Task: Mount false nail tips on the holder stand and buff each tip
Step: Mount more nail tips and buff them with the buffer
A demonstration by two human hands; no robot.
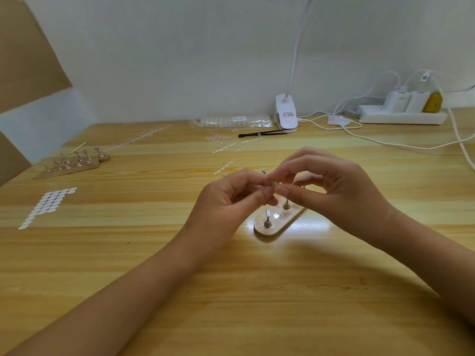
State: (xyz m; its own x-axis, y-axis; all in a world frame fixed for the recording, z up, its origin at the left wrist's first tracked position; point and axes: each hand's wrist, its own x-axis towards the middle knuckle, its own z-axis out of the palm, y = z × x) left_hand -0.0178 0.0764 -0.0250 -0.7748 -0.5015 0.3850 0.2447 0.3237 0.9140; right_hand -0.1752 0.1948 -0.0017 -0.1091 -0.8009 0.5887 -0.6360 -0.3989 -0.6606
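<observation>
Small pale piece (274, 185), likely a false nail tip but too small to be sure, is held in the air between both hands, just above the holder stand (288, 223). Left hand (226, 201): thumb and forefinger curled, pinching the piece from one side. Right hand (341, 191): thumb and forefinger pinching the same piece from the other side, other fingers arched loosely above. Stand lies on the counter (231, 291) directly under the hands. Its near end shows two upright pegs (267, 222) and one shiny bare spot; the far end is hidden behind the fingers.

Step judged: mounting, not buffing, since neither hand has a buffer. Next move likely calls for seating the tip squarely on a peg head with light pressure, without letting the stand slide.

Further out: second stand (74, 163) with pegs at far left, sheet of white oval pads (48, 204), loose tip strips (223, 148), bagged tips (236, 120), clip lamp (285, 114), power strip (401, 116) by the wall.
</observation>
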